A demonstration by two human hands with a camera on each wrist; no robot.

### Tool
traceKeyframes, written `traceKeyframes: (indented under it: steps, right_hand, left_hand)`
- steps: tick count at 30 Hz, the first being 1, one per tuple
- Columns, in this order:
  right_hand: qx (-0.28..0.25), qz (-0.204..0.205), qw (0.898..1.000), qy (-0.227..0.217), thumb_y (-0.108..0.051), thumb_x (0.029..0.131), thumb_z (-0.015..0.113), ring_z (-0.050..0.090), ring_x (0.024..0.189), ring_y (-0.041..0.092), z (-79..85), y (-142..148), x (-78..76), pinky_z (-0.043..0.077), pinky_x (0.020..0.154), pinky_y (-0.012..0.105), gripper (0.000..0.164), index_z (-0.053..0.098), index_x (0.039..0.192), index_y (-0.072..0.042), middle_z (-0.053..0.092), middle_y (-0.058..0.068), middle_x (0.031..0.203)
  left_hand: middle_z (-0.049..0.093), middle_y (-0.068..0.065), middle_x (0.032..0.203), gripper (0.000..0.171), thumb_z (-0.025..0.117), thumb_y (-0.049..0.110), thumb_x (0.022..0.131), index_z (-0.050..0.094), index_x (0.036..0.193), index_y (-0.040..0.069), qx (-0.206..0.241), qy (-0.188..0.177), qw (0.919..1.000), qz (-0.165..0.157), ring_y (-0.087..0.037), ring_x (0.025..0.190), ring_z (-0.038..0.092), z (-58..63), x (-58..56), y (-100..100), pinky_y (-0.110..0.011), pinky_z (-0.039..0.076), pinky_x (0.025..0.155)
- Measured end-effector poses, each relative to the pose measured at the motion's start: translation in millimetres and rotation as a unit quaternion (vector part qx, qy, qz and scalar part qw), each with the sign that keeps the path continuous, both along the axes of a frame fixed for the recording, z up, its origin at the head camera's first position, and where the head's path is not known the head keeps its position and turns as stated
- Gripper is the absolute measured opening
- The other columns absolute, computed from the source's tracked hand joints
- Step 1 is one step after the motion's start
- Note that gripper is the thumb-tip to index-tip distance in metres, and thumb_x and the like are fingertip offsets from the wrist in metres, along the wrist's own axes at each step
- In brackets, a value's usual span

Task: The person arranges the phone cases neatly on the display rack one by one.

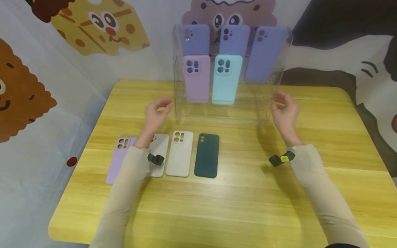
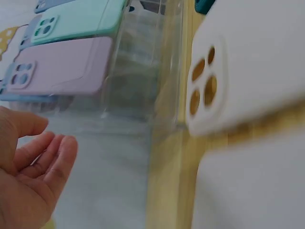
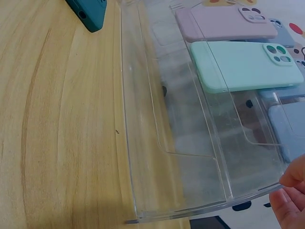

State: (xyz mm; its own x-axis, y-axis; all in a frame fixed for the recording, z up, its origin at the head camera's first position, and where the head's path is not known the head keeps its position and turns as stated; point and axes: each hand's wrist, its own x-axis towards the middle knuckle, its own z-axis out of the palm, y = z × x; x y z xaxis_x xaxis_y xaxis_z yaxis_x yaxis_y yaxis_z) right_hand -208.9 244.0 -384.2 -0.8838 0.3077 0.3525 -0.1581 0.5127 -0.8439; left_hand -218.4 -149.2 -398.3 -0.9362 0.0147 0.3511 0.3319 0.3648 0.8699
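Observation:
A clear acrylic display stand (image 1: 245,112) stands at the back of the table, holding a mauve phone case (image 1: 197,84) and a mint phone case (image 1: 225,89) in front of three blue-violet phone cases (image 1: 267,55). My left hand (image 1: 158,112) hovers just off the stand's left side, its fingers loosely bent and nothing between them in the left wrist view. On the other side, my right hand (image 1: 285,112) has thumb and fingertips right at the stand's edge, seeming to pinch it in the right wrist view.
In front of the stand a lilac case (image 1: 116,165), a greyish-white case (image 1: 161,146), a white case (image 1: 180,156) and a dark green case (image 1: 207,156) lie in a row on the wooden table (image 1: 242,206). My left forearm partly covers the two leftmost. A cartoon-printed cloth (image 1: 161,65) hangs behind.

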Motion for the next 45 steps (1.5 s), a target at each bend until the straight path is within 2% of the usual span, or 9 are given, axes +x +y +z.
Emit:
traceKeyframes:
  steps: [5, 9, 13, 18, 22, 29, 38, 41, 45]
  right_hand:
    - [0.005, -0.009, 1.000, 0.003, 0.007, 0.085, 0.055, 0.059, 0.099, 0.017, 1.7, -0.2, 1.8, 0.053, 0.086, 0.023, 0.034, 0.059, 0.119, 0.004, 0.062, 0.019, 0.113]
    - [0.011, -0.015, 1.000, 0.007, 0.007, 0.085, 0.055, 0.060, 0.098, 0.013, 1.7, 1.4, 2.5, 0.053, 0.086, 0.023, 0.034, 0.059, 0.118, 0.005, 0.063, 0.019, 0.113]
    - [0.012, -0.017, 1.000, 0.010, 0.007, 0.085, 0.054, 0.060, 0.097, 0.013, 1.3, 3.1, 4.4, 0.053, 0.085, 0.021, 0.033, 0.059, 0.118, 0.005, 0.063, 0.019, 0.112]
    - [0.007, -0.016, 1.000, 0.010, 0.007, 0.086, 0.055, 0.059, 0.098, 0.013, 2.2, 2.3, 6.9, 0.053, 0.085, 0.021, 0.033, 0.059, 0.118, 0.005, 0.063, 0.019, 0.112]
    - [0.002, -0.019, 1.000, 0.008, 0.006, 0.086, 0.055, 0.059, 0.097, 0.012, 3.0, 0.6, 7.2, 0.053, 0.084, 0.020, 0.033, 0.059, 0.118, 0.004, 0.063, 0.018, 0.112]
    - [-0.016, -0.018, 1.000, 0.007, 0.008, 0.085, 0.055, 0.059, 0.099, 0.015, 1.3, 0.2, 5.6, 0.053, 0.086, 0.022, 0.035, 0.059, 0.119, 0.004, 0.062, 0.018, 0.113]
    - [-0.004, -0.026, 1.000, 0.003, 0.010, 0.085, 0.052, 0.059, 0.102, 0.022, 14.6, -13.1, 13.0, 0.052, 0.089, 0.025, 0.033, 0.057, 0.118, 0.010, 0.061, 0.024, 0.113]
    - [-0.006, -0.023, 1.000, 0.011, 0.008, 0.086, 0.053, 0.060, 0.100, 0.019, 7.9, -9.4, 8.8, 0.053, 0.088, 0.024, 0.033, 0.058, 0.118, 0.008, 0.062, 0.022, 0.112]
    - [-0.010, -0.016, 1.000, 0.017, 0.007, 0.086, 0.055, 0.061, 0.099, 0.018, -1.0, -4.4, 2.4, 0.053, 0.087, 0.024, 0.032, 0.060, 0.118, 0.005, 0.064, 0.019, 0.111]
  left_hand:
    - [0.063, -0.029, 0.101, 0.020, 0.060, -0.009, 0.084, 0.062, 0.103, -0.013, -0.050, 0.014, 0.9986, -0.011, -0.036, 0.087, 0.061, 5.6, 21.6, -26.7, -0.007, 0.050, 0.069]
    - [0.062, -0.029, 0.103, 0.020, 0.059, -0.010, 0.083, 0.061, 0.103, -0.014, -0.096, -0.006, 0.9954, 0.007, -0.037, 0.089, 0.061, 4.2, 36.8, -49.6, -0.007, 0.050, 0.070]
    - [0.061, -0.029, 0.105, 0.023, 0.059, -0.008, 0.084, 0.060, 0.107, -0.014, -0.137, -0.041, 0.9890, 0.034, -0.038, 0.091, 0.060, 0.1, 48.7, -68.1, -0.023, 0.056, 0.073]
    - [0.061, -0.033, 0.102, 0.025, 0.061, -0.008, 0.082, 0.059, 0.106, -0.017, -0.169, -0.051, 0.9825, 0.062, -0.043, 0.089, 0.059, -5.0, 59.4, -84.3, -0.049, 0.055, 0.075]
    - [0.056, -0.036, 0.109, 0.032, 0.063, -0.005, 0.082, 0.056, 0.111, -0.018, -0.201, -0.076, 0.9742, 0.068, -0.048, 0.095, 0.055, -6.0, 67.3, -95.3, -0.056, 0.052, 0.078]
    - [0.034, -0.039, 0.132, 0.068, 0.068, 0.022, 0.083, 0.039, 0.130, -0.017, -0.302, -0.209, 0.9259, 0.086, -0.054, 0.119, 0.032, -1.8, 77.8, -106.2, -0.064, 0.037, 0.094]
    - [0.025, -0.043, 0.133, 0.092, 0.070, 0.036, 0.080, 0.023, 0.137, -0.019, -0.350, -0.313, 0.8801, 0.068, -0.058, 0.120, 0.027, 0.9, 84.4, -108.1, -0.068, 0.035, 0.094]
    - [0.025, -0.045, 0.131, 0.097, 0.071, 0.040, 0.078, 0.022, 0.136, -0.020, -0.361, -0.328, 0.8708, 0.063, -0.057, 0.117, 0.030, -1.8, 86.6, -110.1, -0.068, 0.036, 0.093]
    - [0.030, -0.045, 0.125, 0.095, 0.072, 0.038, 0.075, 0.026, 0.133, -0.022, -0.357, -0.330, 0.8705, 0.077, -0.054, 0.107, 0.038, -6.3, 91.6, -112.9, -0.065, 0.041, 0.087]
